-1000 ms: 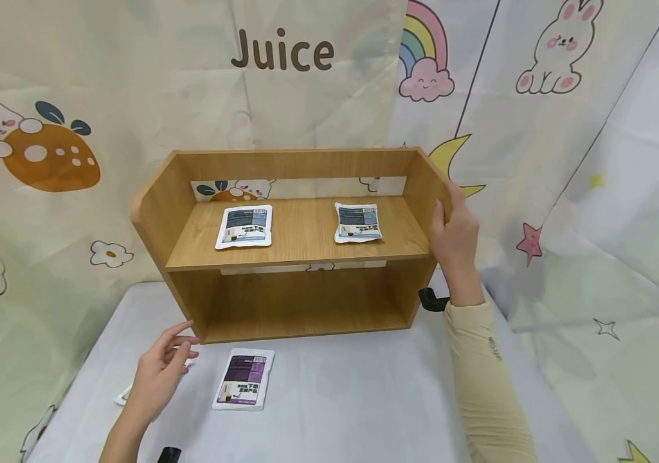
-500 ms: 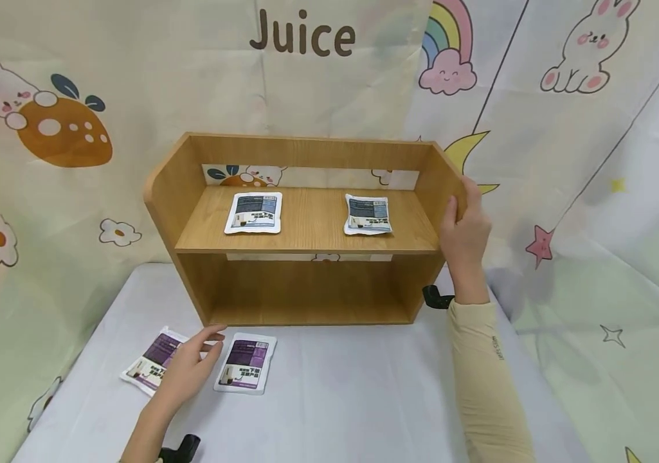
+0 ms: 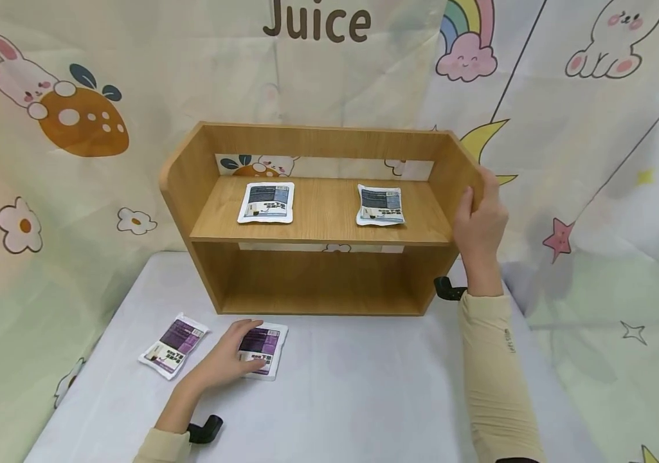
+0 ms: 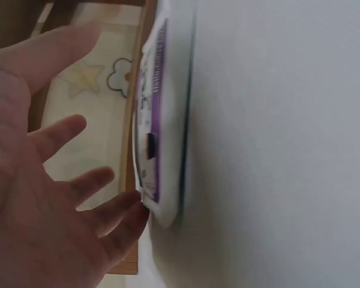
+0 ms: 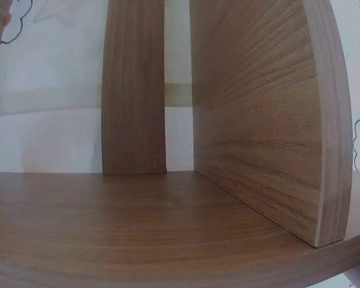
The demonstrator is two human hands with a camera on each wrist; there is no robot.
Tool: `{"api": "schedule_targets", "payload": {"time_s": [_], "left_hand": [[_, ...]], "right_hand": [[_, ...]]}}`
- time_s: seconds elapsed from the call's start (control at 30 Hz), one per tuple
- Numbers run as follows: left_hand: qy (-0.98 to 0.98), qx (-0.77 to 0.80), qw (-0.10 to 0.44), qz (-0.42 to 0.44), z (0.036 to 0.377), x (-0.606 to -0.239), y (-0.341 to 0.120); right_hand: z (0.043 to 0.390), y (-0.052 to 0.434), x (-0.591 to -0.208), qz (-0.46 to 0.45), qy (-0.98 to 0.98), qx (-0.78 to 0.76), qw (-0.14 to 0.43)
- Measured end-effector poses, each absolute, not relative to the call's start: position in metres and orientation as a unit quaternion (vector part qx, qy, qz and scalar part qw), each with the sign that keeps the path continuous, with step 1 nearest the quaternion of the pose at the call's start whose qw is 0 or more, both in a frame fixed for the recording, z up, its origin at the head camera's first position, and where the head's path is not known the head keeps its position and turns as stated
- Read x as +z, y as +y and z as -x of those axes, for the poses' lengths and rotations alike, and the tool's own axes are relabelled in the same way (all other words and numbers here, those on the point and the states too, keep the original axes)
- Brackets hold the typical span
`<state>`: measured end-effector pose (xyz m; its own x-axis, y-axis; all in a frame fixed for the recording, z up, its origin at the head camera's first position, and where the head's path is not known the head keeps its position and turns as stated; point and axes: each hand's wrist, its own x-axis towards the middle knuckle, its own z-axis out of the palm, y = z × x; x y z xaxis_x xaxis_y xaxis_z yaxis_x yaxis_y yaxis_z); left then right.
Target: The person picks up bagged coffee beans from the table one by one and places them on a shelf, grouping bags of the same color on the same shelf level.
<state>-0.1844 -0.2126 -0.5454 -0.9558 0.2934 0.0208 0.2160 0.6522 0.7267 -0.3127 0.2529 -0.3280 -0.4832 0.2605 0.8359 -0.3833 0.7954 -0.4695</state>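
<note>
My left hand is spread over a flat white pouch with a purple label on the table, its thumb and fingers apart. The left wrist view shows that pouch beside the loosely bent fingers, two fingertips right at one corner. The upper right side of a two-tier wooden shelf is gripped by my right hand, thumb on the front edge. Only a bit of that hand shows at the right wrist view's lower corner. A second purple-labelled pouch lies tilted left of my left hand.
On the shelf's upper board lie two blue-labelled pouches, one left and one right. The white-covered table extends in front of the shelf. A printed cloth backdrop hangs behind.
My left hand has moved right, past the tilted pouch, and now overlaps the right purple-labelled pouch. The right hand keeps its grip on the shelf. The head view has shifted slightly.
</note>
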Motion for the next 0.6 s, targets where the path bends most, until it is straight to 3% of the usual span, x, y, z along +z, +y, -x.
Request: {"api": "schedule_targets", "payload": {"time_s": [0.6], "left_hand": [[0.930, 0.349, 0.054, -0.104, 0.194, -0.557, -0.201]], "right_hand": [[0.318, 0.251, -0.332, -0.033, -0.789, 0.312, 0.528]]}}
